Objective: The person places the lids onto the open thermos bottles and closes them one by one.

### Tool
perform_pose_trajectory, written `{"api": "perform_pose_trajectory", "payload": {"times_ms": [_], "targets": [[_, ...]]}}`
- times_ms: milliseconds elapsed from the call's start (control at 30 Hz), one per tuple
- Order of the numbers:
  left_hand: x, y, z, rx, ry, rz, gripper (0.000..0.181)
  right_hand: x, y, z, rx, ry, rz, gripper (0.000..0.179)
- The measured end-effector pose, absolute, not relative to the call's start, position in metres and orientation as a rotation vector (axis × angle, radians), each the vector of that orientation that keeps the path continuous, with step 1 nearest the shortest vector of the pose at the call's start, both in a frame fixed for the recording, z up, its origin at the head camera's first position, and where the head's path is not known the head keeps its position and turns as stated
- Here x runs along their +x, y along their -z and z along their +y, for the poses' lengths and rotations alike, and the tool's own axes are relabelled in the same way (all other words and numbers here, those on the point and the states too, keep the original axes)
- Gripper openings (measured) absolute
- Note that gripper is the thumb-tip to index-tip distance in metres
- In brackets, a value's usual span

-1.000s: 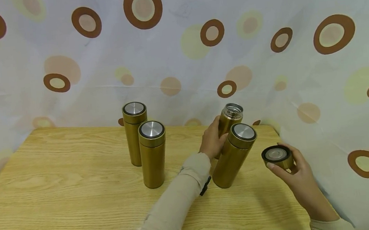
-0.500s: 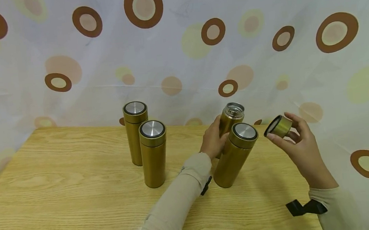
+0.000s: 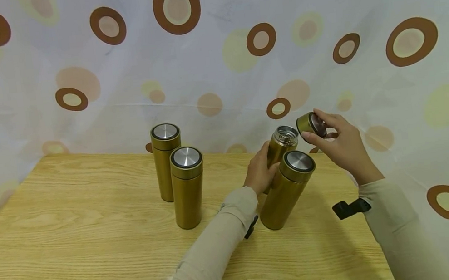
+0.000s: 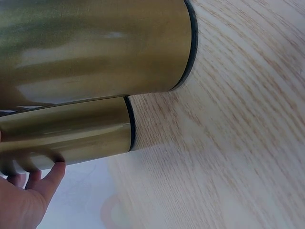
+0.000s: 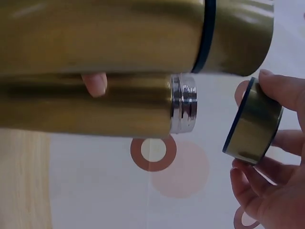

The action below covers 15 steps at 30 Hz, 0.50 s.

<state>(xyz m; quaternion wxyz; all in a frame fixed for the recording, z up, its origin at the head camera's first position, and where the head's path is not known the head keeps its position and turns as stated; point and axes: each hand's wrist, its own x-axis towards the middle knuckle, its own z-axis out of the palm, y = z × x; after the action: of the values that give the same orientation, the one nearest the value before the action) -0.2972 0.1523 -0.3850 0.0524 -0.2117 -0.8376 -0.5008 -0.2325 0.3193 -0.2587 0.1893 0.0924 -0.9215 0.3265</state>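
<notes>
My left hand (image 3: 259, 171) grips a gold thermos (image 3: 276, 151) that stands uncapped at the back right. Its bare steel threaded neck (image 5: 184, 103) shows in the right wrist view. In the fingers and thumb of my right hand (image 3: 346, 145) is the gold lid (image 5: 254, 125), held tilted in the air just right of the open mouth, with a gap between lid and neck. A second gold thermos (image 3: 283, 197), capped, stands directly in front of the uncapped one and hides much of its body and part of my left hand.
Two more capped gold thermoses stand left of my left forearm, one at the back (image 3: 166, 169) and one nearer (image 3: 187, 198). All are on a wooden table (image 3: 94, 226). A patterned curtain (image 3: 217, 67) hangs close behind and to the right.
My right hand has moved up and left with the lid, bringing it from the right side to beside the thermos mouth and turning it over. My left hand has stayed on the thermos.
</notes>
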Motion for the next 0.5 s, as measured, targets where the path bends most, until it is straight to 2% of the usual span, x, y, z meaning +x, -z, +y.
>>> {"api": "perform_pose_trajectory", "payload": {"times_ms": [500], "targets": [[-0.298, 0.385, 0.153, -0.634, 1.534, -2.536, 0.064, -0.275, 0.246, 0.313, 0.725, -0.516, -2.755, 0.065]]}}
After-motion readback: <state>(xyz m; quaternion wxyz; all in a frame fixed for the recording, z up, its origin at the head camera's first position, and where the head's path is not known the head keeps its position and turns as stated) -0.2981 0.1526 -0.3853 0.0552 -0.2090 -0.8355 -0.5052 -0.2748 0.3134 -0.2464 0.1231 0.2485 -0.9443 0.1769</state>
